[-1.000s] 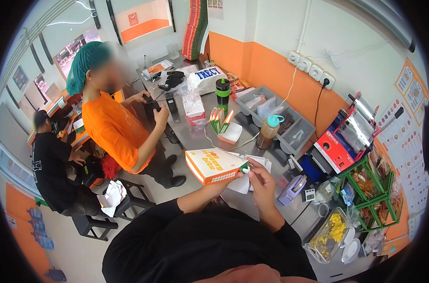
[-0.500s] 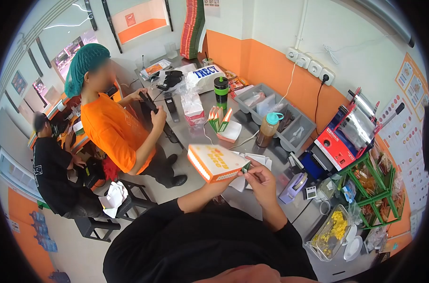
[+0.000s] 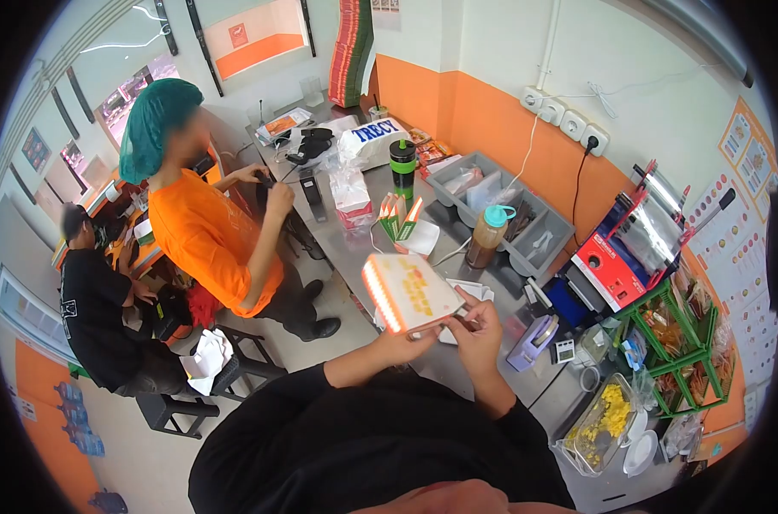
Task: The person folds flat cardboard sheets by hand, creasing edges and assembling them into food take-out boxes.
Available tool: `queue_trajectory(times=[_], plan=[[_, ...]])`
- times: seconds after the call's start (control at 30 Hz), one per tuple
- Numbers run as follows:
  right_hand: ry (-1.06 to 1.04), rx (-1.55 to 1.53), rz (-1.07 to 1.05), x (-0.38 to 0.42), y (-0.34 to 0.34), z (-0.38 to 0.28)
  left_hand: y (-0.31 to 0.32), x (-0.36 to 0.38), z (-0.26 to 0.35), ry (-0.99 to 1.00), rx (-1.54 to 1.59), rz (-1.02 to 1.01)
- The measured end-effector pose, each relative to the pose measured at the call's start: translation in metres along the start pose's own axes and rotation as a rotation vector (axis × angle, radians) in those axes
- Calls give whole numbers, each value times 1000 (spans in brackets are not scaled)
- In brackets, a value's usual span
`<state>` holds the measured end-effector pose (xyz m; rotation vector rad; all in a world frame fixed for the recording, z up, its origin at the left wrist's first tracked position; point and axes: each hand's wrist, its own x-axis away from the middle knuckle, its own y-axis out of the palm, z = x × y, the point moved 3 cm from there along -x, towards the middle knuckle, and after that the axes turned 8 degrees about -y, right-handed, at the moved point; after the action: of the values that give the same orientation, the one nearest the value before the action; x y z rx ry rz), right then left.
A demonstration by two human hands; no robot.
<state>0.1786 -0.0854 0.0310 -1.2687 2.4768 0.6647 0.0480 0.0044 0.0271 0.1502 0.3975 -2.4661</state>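
Note:
A white and orange cardboard food box [image 3: 413,295] with yellow lettering is held up in front of me, above the steel counter. My left hand [image 3: 403,344] supports it from below, fingers mostly hidden under it. At the box's right end, my right hand [image 3: 476,330] pinches the edge between thumb and fingers. White papers or flat cartons [image 3: 470,291] lie on the counter behind the box. Further back stand folded green and orange cartons [image 3: 399,218] in an open white box.
Behind them are a shaker bottle [image 3: 489,236], a grey divided bin [image 3: 526,227] and a black-green tumbler [image 3: 402,167]. Rightward are a purple tape dispenser [image 3: 533,341], a red sealing machine [image 3: 607,265], green baskets [image 3: 676,334] and a tray of yellow food [image 3: 599,424]. A person in orange [image 3: 205,231] stands left.
The box has shifted slightly right and turned, so its lettered face and striped side sit at a different angle. Both hands stay on it. The person in orange has moved their hands.

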Motion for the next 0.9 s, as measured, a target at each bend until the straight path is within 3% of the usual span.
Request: queue_trajectory(times=[0.03,0.1,0.2,0.27,0.33,0.37,0.4,0.5,0.57,0.67,0.73,0.77,0.83,0.87,0.9], plan=[[-21,149,-58,-2,-1,-9,0,0,9,190,-95,-36],[-40,299,-115,-6,-3,-15,-8,-3,9,131,-97,-14],[-44,144,-288,-12,-5,-17,-28,-13,21,97,-118,68],[234,-255,-199,-13,-17,-13,-44,-15,46,427,-427,85],[291,-189,23,-16,-51,17,-52,-13,59,463,-560,78],[344,-424,43,-20,-61,29,-54,-12,63,481,-653,19],[304,-135,57,-25,-72,28,-53,-12,65,499,-747,-42],[357,-304,150,-42,-50,-11,-52,-12,65,523,-748,-83],[243,21,-115,-52,-45,-25,-52,-15,67,556,-745,-118],[150,199,-58,-59,-46,-22,-53,-19,61,545,-757,-100],[14,310,20,-56,-38,-23,-57,-23,61,309,-541,95],[-104,480,80,-51,-34,-28,-53,-22,64,312,-542,99],[-406,748,145,-44,-2,-58,-43,-22,62,-181,267,-49],[-407,746,140,-41,6,-58,-39,-22,61,-180,267,-44],[-559,844,77,-36,15,-61,-35,-24,55,-251,469,-33]])
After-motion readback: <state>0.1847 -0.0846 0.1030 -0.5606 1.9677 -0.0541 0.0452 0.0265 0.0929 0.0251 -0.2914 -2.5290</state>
